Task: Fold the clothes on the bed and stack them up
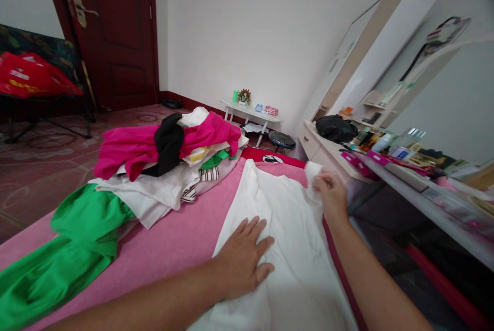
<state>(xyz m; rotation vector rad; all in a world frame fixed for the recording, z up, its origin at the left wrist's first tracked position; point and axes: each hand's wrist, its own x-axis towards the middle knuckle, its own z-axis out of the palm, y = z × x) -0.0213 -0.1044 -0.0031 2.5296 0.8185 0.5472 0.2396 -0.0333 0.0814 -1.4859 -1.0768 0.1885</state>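
Observation:
A white garment (285, 228) lies spread flat on the pink bed cover (177, 238). My left hand (243, 259) rests flat on its near left part, fingers stretched out. My right hand (330, 194) is closed in a pinch on the garment's far right edge, where a bunched bit of white cloth (313, 172) sticks up.
A pile of clothes (170, 156) in pink, black, white and green sits to the left on the bed, with a green garment (69, 248) trailing toward me. A cluttered dresser (370, 156) stands at the right. A small white table (250, 112) and a dark red door (116, 32) are behind.

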